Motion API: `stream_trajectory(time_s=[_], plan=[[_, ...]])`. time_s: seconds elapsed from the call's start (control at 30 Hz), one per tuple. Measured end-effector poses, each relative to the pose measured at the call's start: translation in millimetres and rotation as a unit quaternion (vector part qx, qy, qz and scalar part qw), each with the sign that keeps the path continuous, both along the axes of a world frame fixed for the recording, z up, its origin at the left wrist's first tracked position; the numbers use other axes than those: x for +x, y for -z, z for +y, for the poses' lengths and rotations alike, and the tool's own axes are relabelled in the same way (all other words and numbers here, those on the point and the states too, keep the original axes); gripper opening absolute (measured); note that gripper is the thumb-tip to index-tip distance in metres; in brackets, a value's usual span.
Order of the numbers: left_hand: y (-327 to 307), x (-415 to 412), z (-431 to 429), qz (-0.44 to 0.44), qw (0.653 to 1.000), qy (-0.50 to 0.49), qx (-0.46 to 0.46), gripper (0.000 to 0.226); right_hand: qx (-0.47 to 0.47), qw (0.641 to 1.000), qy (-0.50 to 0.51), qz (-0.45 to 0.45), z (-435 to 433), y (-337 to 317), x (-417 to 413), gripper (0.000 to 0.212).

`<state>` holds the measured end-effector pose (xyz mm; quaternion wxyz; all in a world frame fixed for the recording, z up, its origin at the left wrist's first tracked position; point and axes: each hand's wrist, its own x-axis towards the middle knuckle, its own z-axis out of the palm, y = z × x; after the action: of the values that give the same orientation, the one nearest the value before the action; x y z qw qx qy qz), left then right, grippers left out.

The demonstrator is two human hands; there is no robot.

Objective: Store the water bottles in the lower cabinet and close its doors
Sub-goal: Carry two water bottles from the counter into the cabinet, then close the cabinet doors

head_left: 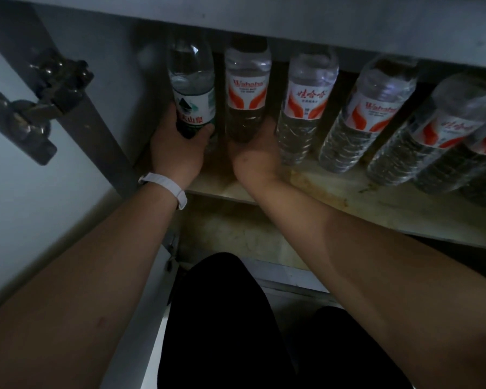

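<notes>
Inside the open lower cabinet, my left hand (177, 147) grips the base of a green-labelled water bottle (192, 88) at the far left of the shelf. Beside it, my right hand (254, 158) holds the bottom of a red-and-white-labelled bottle (246, 91). Both bottles stand upright near the cabinet's back. To the right, several more red-and-white-labelled bottles (306, 105) stand in a row on the shelf floor (376, 197). The bottle caps are hidden under the cabinet's top edge.
The left cabinet door (26, 192) stands open, its metal hinge (37, 108) close to my left forearm. The worktop's underside (292, 18) overhangs the bottles. My knees in dark trousers (222, 318) are in front of the cabinet. A white band circles my left wrist (166, 186).
</notes>
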<state>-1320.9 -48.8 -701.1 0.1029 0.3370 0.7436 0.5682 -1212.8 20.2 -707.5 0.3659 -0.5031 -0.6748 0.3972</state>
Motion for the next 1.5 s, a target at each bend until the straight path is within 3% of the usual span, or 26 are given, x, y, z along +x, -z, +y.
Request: stream_trajectory(time_s=[0.13, 0.47, 0.63, 0.8, 0.97, 1.13, 1.37, 1.5], plan=[[1, -3, -3, -0.001, 1.0, 0.014, 0.002, 0.058, 0.012, 0.999, 0.003, -0.038, -5, -1, 3, 0.066], [2, -9, -3, 0.001, 0.999, 0.031, -0.029, 0.057, -0.005, 0.998, 0.059, -0.016, -23, -4, -8, 0.069], [-1, -1, -14, -0.016, 0.999, 0.031, -0.014, 0.061, -0.001, 1.0, 0.009, 0.001, -29, -7, 6, 0.074], [-7, 27, -39, 0.01, 0.998, 0.053, -0.012, 0.058, 0.051, 0.997, -0.065, -0.009, -45, -14, 41, 0.062], [-6, 59, -63, 0.104, 0.987, 0.063, -0.102, 0.064, 0.104, 0.976, -0.144, -0.122, -55, -25, 90, 0.06], [-9, 96, -83, 0.257, 0.941, 0.151, -0.161, 0.058, 0.2, 0.917, -0.201, -0.281, -54, -35, 141, 0.057], [-76, 159, -118, 0.348, 0.878, 0.202, -0.259, 0.057, 0.171, 0.867, -0.247, -0.397, -79, -102, 224, 0.057], [-140, 198, -135, 0.35, 0.853, 0.235, -0.308, 0.056, 0.137, 0.854, -0.261, -0.428, -94, -164, 272, 0.059]])
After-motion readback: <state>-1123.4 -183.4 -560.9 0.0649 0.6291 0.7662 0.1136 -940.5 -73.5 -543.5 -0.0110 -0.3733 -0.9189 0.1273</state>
